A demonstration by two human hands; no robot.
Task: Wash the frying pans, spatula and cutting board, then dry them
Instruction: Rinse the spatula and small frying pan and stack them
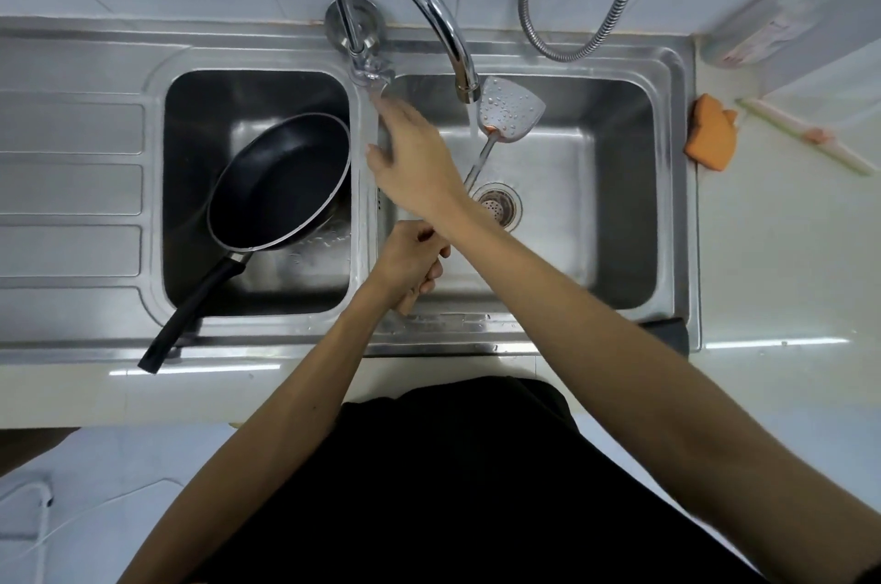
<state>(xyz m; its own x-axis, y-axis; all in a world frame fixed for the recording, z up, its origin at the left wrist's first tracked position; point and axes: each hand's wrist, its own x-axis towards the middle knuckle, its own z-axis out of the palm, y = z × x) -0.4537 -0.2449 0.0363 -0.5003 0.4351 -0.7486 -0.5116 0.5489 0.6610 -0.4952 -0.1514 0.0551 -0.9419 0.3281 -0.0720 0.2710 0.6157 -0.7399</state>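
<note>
Gripped the spatula point(510, 106) by the handle with the left hand point(412, 264) curled tight, holding its wet blade out beyond the knuckles beside the stream point(473, 121) from the tap point(448, 25). Stretched the right hand point(412, 154) across above the left, straight fingers point(388, 118) at the tap lever point(374, 76), clasping nothing. Called, by the look of it, for a gentle nudge of that lever and a steady blade under the water; had the frying pan point(281, 183) lying in the basin point(190, 106) left of both hands.

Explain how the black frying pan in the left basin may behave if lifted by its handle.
The frying pan leans in the left basin, so it may slide as it lifts. Its long handle juts beyond the basin, so the pan end probably feels heavy. It looks rigid.
</note>
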